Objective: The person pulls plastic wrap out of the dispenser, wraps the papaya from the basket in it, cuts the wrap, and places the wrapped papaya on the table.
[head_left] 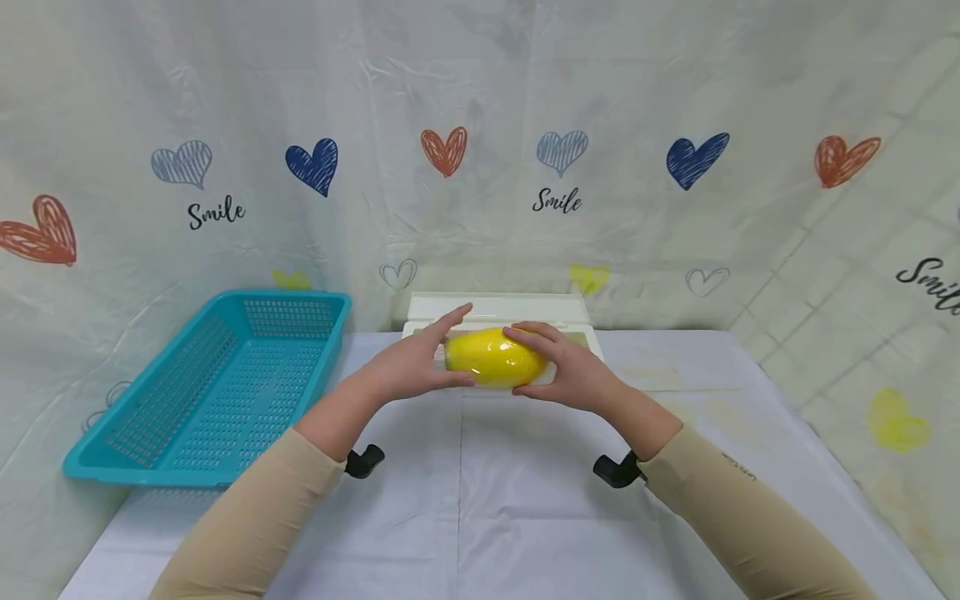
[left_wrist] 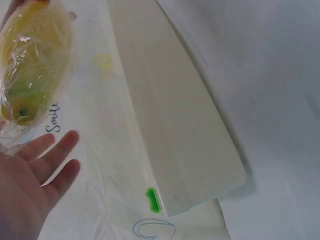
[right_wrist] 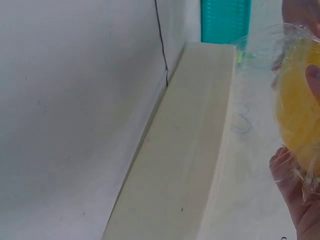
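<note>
Out at arm's length, the right hand (head_left: 573, 371) grips the right end of a yellow fruit (head_left: 495, 358), forefinger over the top and thumb beneath. At the opposite end, the left hand (head_left: 408, 362) is spread wide, thumb and forefinger well apart; its thumb tip appears to touch the lower edge, and I note no firm hold. The fruit lies lengthwise between the two, held up off the desk (head_left: 525, 483). Clear film (left_wrist: 35, 55) covers it, loose and bunched at the ends.

Assessment: the step looks like wrapping, with the loose film yet to be settled. Recommended practice is for the right hand to bear the weight while the left draws the slack snug, folds it flat and presses it down. Pressure should be light; the glossy surface may slip, and a hard pull could tear the wrap.

Just beyond the fruit stands a white box (head_left: 498, 308), lid raised, with a small green piece (left_wrist: 153, 200) by one end. Farther left, a turquoise basket (head_left: 150, 477) rests on the desk. Behind everything hangs a sheet (head_left: 480, 67) printed with hearts.
</note>
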Action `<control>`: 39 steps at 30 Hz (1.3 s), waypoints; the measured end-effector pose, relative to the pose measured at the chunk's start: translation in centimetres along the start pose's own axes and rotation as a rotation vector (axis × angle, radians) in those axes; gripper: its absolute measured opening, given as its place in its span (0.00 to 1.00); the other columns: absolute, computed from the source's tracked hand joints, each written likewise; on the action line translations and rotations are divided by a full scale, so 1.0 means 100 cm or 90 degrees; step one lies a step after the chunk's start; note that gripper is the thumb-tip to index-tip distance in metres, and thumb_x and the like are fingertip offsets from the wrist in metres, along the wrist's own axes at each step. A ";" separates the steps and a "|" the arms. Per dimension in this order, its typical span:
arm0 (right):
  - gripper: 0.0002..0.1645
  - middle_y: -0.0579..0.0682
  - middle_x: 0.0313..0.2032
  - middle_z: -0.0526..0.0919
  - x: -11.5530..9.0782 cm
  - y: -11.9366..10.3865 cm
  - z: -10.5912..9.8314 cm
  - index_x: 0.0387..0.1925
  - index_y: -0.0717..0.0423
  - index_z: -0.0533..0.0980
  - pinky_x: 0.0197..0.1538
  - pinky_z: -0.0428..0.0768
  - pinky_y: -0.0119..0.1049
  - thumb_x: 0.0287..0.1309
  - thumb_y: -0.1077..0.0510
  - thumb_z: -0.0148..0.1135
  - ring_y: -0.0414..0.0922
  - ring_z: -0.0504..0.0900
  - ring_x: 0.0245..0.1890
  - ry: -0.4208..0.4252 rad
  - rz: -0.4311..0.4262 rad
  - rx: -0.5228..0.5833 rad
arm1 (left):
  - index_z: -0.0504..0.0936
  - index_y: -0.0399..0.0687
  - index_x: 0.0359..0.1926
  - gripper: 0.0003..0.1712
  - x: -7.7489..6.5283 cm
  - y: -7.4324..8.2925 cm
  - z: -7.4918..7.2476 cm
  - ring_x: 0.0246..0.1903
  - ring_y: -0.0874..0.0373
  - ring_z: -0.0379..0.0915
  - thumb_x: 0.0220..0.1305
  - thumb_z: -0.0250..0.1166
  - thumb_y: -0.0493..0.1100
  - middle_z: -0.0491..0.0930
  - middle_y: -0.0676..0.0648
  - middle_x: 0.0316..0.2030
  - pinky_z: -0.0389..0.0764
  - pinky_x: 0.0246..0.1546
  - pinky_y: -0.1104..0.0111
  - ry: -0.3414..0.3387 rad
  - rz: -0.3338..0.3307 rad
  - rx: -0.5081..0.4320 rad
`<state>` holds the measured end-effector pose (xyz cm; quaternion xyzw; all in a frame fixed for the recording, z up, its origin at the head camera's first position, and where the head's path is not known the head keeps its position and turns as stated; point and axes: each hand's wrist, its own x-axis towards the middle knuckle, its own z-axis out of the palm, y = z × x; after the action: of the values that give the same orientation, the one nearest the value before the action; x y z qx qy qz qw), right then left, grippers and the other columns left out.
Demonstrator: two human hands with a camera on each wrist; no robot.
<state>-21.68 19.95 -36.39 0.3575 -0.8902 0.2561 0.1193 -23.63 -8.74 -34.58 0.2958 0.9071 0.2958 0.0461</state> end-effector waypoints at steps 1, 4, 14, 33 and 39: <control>0.51 0.47 0.67 0.67 0.000 0.001 0.000 0.71 0.40 0.66 0.60 0.77 0.49 0.47 0.51 0.80 0.53 0.74 0.61 0.001 0.008 0.005 | 0.44 0.85 0.75 0.60 0.000 0.000 0.000 0.63 0.51 0.69 0.46 0.71 0.74 0.61 0.55 0.72 0.73 0.60 0.50 0.019 0.014 0.028; 0.50 0.47 0.67 0.68 0.001 0.003 0.000 0.71 0.40 0.65 0.61 0.75 0.51 0.47 0.52 0.80 0.52 0.73 0.62 0.002 0.024 0.027 | 0.53 0.78 0.76 0.59 -0.001 0.000 0.003 0.63 0.49 0.69 0.46 0.73 0.71 0.61 0.53 0.73 0.74 0.59 0.51 0.056 0.085 0.121; 0.50 0.47 0.67 0.69 0.007 0.003 -0.008 0.72 0.38 0.64 0.62 0.74 0.52 0.49 0.51 0.79 0.51 0.70 0.64 -0.011 0.049 0.066 | 0.64 0.69 0.71 0.42 0.005 -0.003 0.004 0.51 0.52 0.78 0.60 0.73 0.47 0.67 0.50 0.66 0.81 0.51 0.63 0.091 0.223 0.205; 0.51 0.48 0.68 0.70 0.030 -0.001 -0.047 0.72 0.39 0.64 0.63 0.72 0.54 0.48 0.49 0.79 0.52 0.70 0.65 0.014 0.044 -0.005 | 0.64 0.63 0.72 0.40 0.021 0.016 -0.030 0.68 0.55 0.62 0.62 0.70 0.44 0.65 0.53 0.70 0.73 0.61 0.62 0.081 0.176 0.100; 0.51 0.45 0.68 0.70 0.035 -0.001 -0.056 0.73 0.39 0.64 0.65 0.71 0.52 0.48 0.49 0.79 0.49 0.70 0.65 0.021 0.038 -0.003 | 0.64 0.64 0.73 0.40 0.025 0.023 -0.040 0.68 0.56 0.62 0.62 0.70 0.44 0.66 0.55 0.70 0.71 0.63 0.62 0.084 0.188 0.107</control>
<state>-23.97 20.93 -30.27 0.3265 -0.8990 0.2630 0.1269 -25.55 -7.89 -29.82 0.4088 0.8763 0.2415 -0.0821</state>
